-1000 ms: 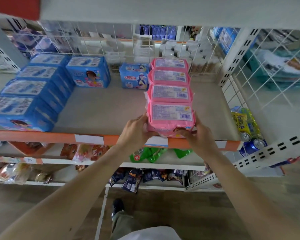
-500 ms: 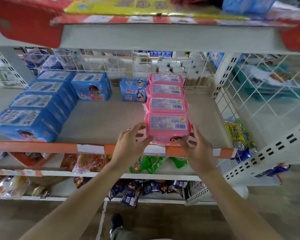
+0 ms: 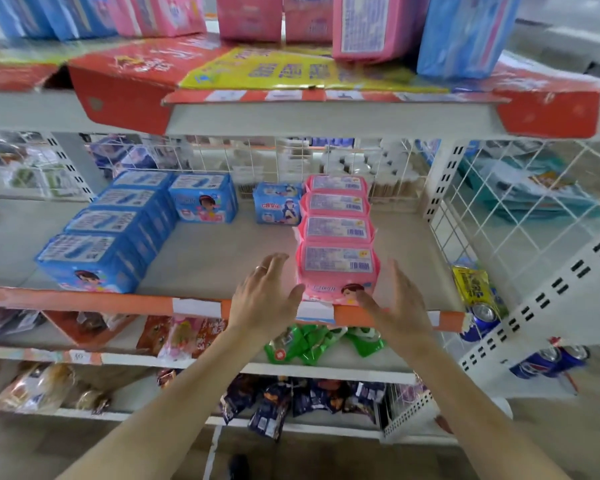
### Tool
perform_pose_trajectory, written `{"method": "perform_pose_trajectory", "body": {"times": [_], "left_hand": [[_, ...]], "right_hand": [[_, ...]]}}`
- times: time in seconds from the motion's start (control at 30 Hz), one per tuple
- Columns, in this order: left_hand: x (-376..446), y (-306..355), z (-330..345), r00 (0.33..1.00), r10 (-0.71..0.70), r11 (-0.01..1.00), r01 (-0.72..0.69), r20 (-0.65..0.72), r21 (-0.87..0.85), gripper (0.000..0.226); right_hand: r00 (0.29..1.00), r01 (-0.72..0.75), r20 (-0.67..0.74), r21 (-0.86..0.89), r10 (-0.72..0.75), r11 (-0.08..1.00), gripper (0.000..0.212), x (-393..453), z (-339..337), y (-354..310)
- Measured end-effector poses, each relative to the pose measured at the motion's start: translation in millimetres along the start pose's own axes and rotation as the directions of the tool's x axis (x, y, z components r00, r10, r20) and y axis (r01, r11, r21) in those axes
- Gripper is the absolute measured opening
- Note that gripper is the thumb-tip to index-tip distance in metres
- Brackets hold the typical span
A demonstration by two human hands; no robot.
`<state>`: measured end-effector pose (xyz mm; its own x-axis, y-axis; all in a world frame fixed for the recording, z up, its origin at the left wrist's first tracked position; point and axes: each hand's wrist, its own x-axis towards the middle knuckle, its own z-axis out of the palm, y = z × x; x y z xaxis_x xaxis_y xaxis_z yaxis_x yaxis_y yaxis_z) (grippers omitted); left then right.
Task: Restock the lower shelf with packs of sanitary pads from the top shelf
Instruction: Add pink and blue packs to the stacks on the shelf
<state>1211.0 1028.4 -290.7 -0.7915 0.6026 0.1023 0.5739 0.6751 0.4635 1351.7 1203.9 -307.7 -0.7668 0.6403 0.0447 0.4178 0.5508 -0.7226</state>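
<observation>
Nearest, the left hand (image 3: pixel 262 294) and right hand (image 3: pixel 397 299) hover at the orange front edge of the grey lower shelf (image 3: pixel 222 258), fingers straight and spread, gripping nothing. Between them stands the front pink plastic pack of sanitary pads (image 3: pixel 338 271), first in a row of four pink packs (image 3: pixel 336 216) running toward twelve o'clock. At ten o'clock sit blue plastic packs (image 3: pixel 118 230). Farthest, at twelve o'clock overhead, the top shelf (image 3: pixel 326 121) carries more upright pink packs (image 3: pixel 374 26) and blue ones on flattened red and yellow cardboard (image 3: pixel 291 69).
</observation>
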Motion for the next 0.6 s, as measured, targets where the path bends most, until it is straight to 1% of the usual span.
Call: {"method": "perform_pose_trajectory", "body": {"times": [0.03, 0.13, 0.2, 0.33, 0.4, 0.47, 0.53, 0.6], "left_hand": [[-4.6, 1.5, -1.5, 0.999, 0.033, 0.999, -0.033, -0.015, 0.007, 0.058], [-20.0, 4.4, -1.0, 0.991, 0.120, 0.993, -0.118, -0.053, 0.029, 0.062], [-33.1, 6.3, 2.0, 0.985, 0.163, 0.986, -0.160, -0.060, 0.053, 0.065], [-61.7, 12.7, 5.6, 0.985, 0.167, 0.984, -0.164, -0.039, 0.064, 0.065], [-73.6, 16.9, 5.7, 0.987, 0.157, 0.986, -0.154, -0.036, 0.062, 0.067], [-81.3, 19.6, 6.3, 0.987, 0.160, 0.985, -0.159, -0.006, 0.067, 0.067], [-85.4, 20.9, 5.8, 0.985, 0.174, 0.983, -0.175, 0.008, 0.062, 0.068], [-86.7, 21.5, 2.0, 0.979, 0.202, 0.978, -0.202, -0.001, 0.060, 0.068]], "right_hand": [[1.000, 0.018, -0.002, 0.004, -0.018, 1.000, 0.082, -5.4, -2.3, -2.9], [0.990, 0.139, -0.020, 0.024, -0.138, 0.990, 0.074, -18.9, -7.0, -7.9], [0.981, 0.196, -0.014, 0.000, -0.196, 0.981, 0.078, -25.1, -6.0, -6.8], [0.966, 0.258, -0.018, -0.001, -0.258, 0.966, 0.083, -38.1, 0.2, -1.3], [0.956, 0.291, -0.037, 0.001, -0.291, 0.957, 0.081, -45.6, 2.5, -2.2], [0.952, 0.306, -0.027, -0.014, -0.306, 0.952, 0.076, -53.0, 2.4, -3.1], [0.945, 0.323, -0.033, -0.041, -0.324, 0.946, 0.074, -60.3, -0.7, -6.1], [0.942, 0.332, -0.047, -0.030, -0.333, 0.943, 0.075, -66.6, -8.7, -12.6]]}}
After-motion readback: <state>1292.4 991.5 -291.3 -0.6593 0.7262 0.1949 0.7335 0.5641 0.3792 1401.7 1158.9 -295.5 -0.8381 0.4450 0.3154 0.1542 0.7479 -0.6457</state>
